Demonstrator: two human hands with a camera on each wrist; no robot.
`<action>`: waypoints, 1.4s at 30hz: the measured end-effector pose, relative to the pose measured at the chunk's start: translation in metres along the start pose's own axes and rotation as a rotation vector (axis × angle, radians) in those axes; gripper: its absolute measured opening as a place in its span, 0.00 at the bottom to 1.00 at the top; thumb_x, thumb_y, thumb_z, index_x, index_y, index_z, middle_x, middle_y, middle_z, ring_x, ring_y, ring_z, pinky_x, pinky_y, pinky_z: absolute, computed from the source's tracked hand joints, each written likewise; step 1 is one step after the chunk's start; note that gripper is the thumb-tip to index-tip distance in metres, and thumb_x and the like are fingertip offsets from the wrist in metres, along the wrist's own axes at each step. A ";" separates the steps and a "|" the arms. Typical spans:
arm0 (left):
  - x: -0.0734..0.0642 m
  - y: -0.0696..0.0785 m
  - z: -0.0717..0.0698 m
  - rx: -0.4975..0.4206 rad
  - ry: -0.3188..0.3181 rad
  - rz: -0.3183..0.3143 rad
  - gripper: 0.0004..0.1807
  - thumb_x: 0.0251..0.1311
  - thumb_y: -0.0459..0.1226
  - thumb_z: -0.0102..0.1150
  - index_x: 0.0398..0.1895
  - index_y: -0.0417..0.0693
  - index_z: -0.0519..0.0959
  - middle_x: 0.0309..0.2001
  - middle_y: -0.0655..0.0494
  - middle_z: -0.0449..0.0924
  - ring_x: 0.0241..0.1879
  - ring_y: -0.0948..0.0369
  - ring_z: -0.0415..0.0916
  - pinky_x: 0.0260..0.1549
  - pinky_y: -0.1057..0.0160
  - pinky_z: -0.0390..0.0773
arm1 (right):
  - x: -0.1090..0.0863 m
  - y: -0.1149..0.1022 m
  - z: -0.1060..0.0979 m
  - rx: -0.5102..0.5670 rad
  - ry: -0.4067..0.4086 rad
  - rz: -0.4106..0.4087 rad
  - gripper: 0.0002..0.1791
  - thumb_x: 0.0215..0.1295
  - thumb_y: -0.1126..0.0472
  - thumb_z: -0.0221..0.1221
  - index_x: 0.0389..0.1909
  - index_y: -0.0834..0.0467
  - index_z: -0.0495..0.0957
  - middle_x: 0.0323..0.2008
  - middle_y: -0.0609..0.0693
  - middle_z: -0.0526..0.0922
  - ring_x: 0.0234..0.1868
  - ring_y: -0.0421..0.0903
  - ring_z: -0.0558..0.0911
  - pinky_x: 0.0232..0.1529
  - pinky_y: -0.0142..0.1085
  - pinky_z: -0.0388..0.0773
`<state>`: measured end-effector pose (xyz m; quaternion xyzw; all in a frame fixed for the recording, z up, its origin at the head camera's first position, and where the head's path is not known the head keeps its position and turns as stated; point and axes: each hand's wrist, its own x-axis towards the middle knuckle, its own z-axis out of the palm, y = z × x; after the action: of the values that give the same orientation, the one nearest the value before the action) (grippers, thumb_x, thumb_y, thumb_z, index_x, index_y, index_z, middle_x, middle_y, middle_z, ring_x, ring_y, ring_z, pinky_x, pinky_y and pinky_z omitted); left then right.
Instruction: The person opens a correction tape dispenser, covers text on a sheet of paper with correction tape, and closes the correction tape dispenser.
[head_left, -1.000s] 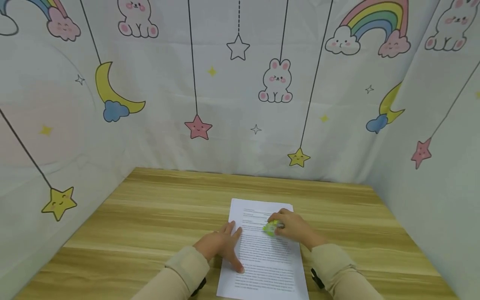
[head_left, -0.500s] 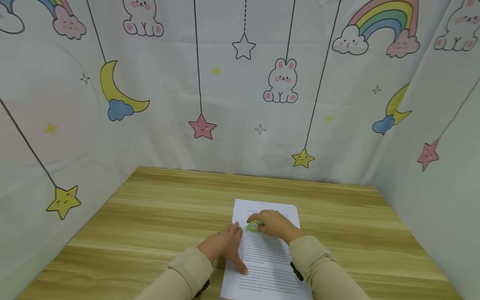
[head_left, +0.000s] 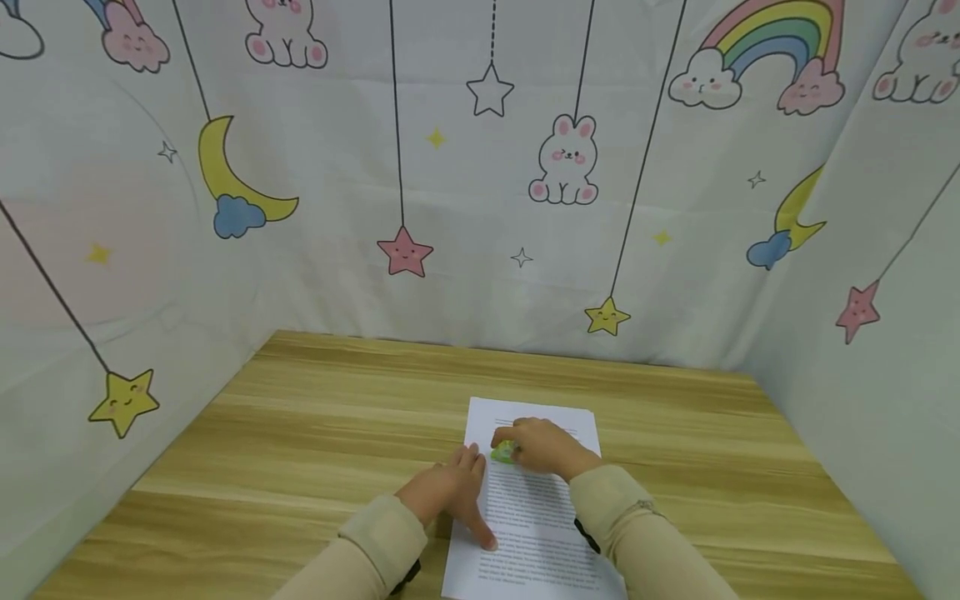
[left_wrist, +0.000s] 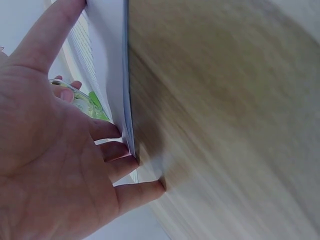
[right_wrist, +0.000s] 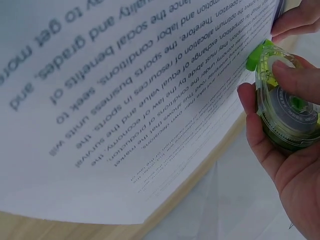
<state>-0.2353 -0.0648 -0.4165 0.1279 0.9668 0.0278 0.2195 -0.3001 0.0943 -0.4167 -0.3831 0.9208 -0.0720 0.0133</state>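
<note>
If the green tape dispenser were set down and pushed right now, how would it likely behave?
The tape dispenser is probably stiff: it looks like clear, hard plastic. It is likely light, being smaller than the right hand holding it. Rounded and shiny, it may slide or rock easily.

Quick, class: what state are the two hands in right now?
Left hand: open, resting on the paper.
Right hand: holding the green tape dispenser.
</note>
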 end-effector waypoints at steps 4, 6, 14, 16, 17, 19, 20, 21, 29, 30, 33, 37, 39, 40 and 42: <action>0.001 0.000 0.001 -0.005 0.008 -0.009 0.66 0.30 0.65 0.69 0.70 0.41 0.50 0.73 0.47 0.44 0.72 0.51 0.42 0.64 0.44 0.57 | 0.002 0.001 -0.001 -0.050 -0.016 -0.020 0.17 0.56 0.69 0.57 0.43 0.47 0.79 0.36 0.49 0.81 0.35 0.44 0.79 0.40 0.40 0.77; 0.000 0.001 0.000 -0.008 0.002 -0.010 0.66 0.30 0.65 0.69 0.71 0.42 0.50 0.73 0.47 0.43 0.72 0.52 0.41 0.64 0.45 0.56 | 0.002 0.001 -0.002 -0.063 -0.024 -0.022 0.16 0.56 0.68 0.56 0.43 0.47 0.79 0.37 0.48 0.81 0.35 0.44 0.79 0.40 0.39 0.77; 0.000 0.002 -0.001 -0.008 -0.006 -0.017 0.67 0.28 0.65 0.69 0.71 0.42 0.50 0.73 0.48 0.43 0.73 0.52 0.41 0.65 0.45 0.56 | -0.003 0.003 -0.007 -0.039 -0.047 0.005 0.18 0.55 0.70 0.55 0.43 0.47 0.79 0.39 0.50 0.82 0.37 0.46 0.79 0.43 0.42 0.77; 0.002 0.001 0.000 -0.003 -0.005 -0.018 0.67 0.29 0.66 0.69 0.71 0.43 0.49 0.73 0.48 0.42 0.73 0.52 0.41 0.65 0.45 0.56 | -0.005 0.005 -0.008 -0.036 -0.045 0.009 0.18 0.55 0.70 0.54 0.42 0.47 0.79 0.38 0.50 0.82 0.37 0.45 0.79 0.43 0.42 0.76; 0.003 0.000 0.001 0.000 -0.004 -0.018 0.67 0.29 0.66 0.69 0.71 0.43 0.49 0.73 0.47 0.41 0.73 0.52 0.40 0.65 0.45 0.56 | -0.005 0.006 -0.008 -0.038 -0.045 0.009 0.18 0.55 0.70 0.54 0.42 0.47 0.79 0.38 0.50 0.82 0.37 0.45 0.79 0.43 0.42 0.76; 0.007 -0.001 0.003 0.005 -0.003 -0.022 0.68 0.29 0.66 0.68 0.71 0.43 0.48 0.73 0.48 0.41 0.73 0.53 0.40 0.65 0.45 0.55 | -0.007 0.009 -0.008 -0.033 -0.047 0.011 0.18 0.55 0.70 0.53 0.42 0.47 0.79 0.38 0.49 0.82 0.36 0.44 0.78 0.43 0.42 0.76; 0.008 -0.002 0.005 0.003 -0.001 -0.021 0.68 0.28 0.66 0.68 0.71 0.43 0.48 0.73 0.48 0.40 0.73 0.53 0.40 0.65 0.45 0.55 | -0.007 0.010 -0.008 -0.032 -0.046 0.011 0.18 0.55 0.71 0.53 0.42 0.47 0.79 0.37 0.49 0.82 0.35 0.44 0.78 0.43 0.42 0.76; 0.010 -0.002 0.006 -0.001 0.001 -0.025 0.69 0.27 0.66 0.69 0.71 0.44 0.48 0.73 0.49 0.41 0.73 0.53 0.40 0.65 0.45 0.55 | -0.008 0.011 -0.008 -0.029 -0.045 0.013 0.18 0.55 0.71 0.53 0.42 0.47 0.79 0.37 0.49 0.82 0.34 0.43 0.77 0.42 0.41 0.76; 0.009 -0.002 0.006 -0.014 0.010 -0.036 0.68 0.26 0.66 0.70 0.71 0.44 0.49 0.73 0.50 0.41 0.73 0.53 0.40 0.65 0.46 0.55 | -0.016 0.018 -0.011 -0.039 -0.049 0.038 0.17 0.54 0.70 0.54 0.41 0.48 0.79 0.36 0.50 0.82 0.33 0.42 0.76 0.40 0.41 0.75; 0.011 -0.002 0.007 -0.015 0.008 -0.040 0.69 0.26 0.66 0.70 0.71 0.44 0.49 0.73 0.50 0.41 0.73 0.54 0.40 0.66 0.46 0.55 | -0.017 0.019 -0.011 -0.037 -0.049 0.042 0.17 0.54 0.71 0.55 0.41 0.48 0.79 0.36 0.50 0.82 0.33 0.43 0.76 0.40 0.41 0.75; 0.016 -0.003 0.010 -0.025 0.008 -0.041 0.69 0.24 0.66 0.70 0.71 0.45 0.49 0.73 0.51 0.41 0.73 0.54 0.39 0.66 0.46 0.55 | -0.021 0.022 -0.011 -0.027 -0.052 0.058 0.17 0.54 0.70 0.55 0.40 0.47 0.79 0.35 0.50 0.82 0.34 0.43 0.77 0.41 0.42 0.75; 0.021 -0.005 0.013 -0.036 0.007 -0.037 0.70 0.23 0.66 0.71 0.71 0.45 0.49 0.73 0.51 0.42 0.73 0.54 0.40 0.66 0.46 0.54 | -0.025 0.026 -0.010 -0.021 -0.060 0.068 0.17 0.55 0.70 0.55 0.40 0.47 0.80 0.34 0.49 0.82 0.32 0.41 0.75 0.40 0.40 0.74; 0.020 -0.006 0.014 -0.033 0.010 -0.032 0.70 0.23 0.66 0.71 0.71 0.44 0.49 0.73 0.51 0.42 0.73 0.54 0.40 0.65 0.46 0.54 | -0.027 0.027 -0.010 -0.023 -0.056 0.063 0.17 0.55 0.70 0.54 0.41 0.48 0.80 0.33 0.49 0.81 0.31 0.41 0.74 0.39 0.39 0.74; 0.020 -0.006 0.013 -0.030 0.010 -0.029 0.70 0.23 0.66 0.71 0.71 0.44 0.49 0.73 0.50 0.41 0.73 0.53 0.39 0.66 0.46 0.54 | -0.027 0.028 -0.010 -0.029 -0.053 0.059 0.17 0.55 0.71 0.54 0.41 0.48 0.80 0.33 0.49 0.81 0.30 0.40 0.73 0.38 0.39 0.73; 0.017 -0.005 0.012 -0.020 0.010 -0.020 0.69 0.25 0.66 0.70 0.71 0.44 0.49 0.73 0.50 0.41 0.73 0.53 0.39 0.66 0.46 0.54 | -0.028 0.029 -0.010 -0.035 -0.046 0.052 0.18 0.54 0.71 0.54 0.40 0.48 0.80 0.32 0.48 0.81 0.30 0.40 0.73 0.37 0.38 0.73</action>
<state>-0.2463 -0.0656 -0.4351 0.1158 0.9688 0.0362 0.2162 -0.3012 0.1359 -0.4121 -0.3610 0.9309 -0.0468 0.0299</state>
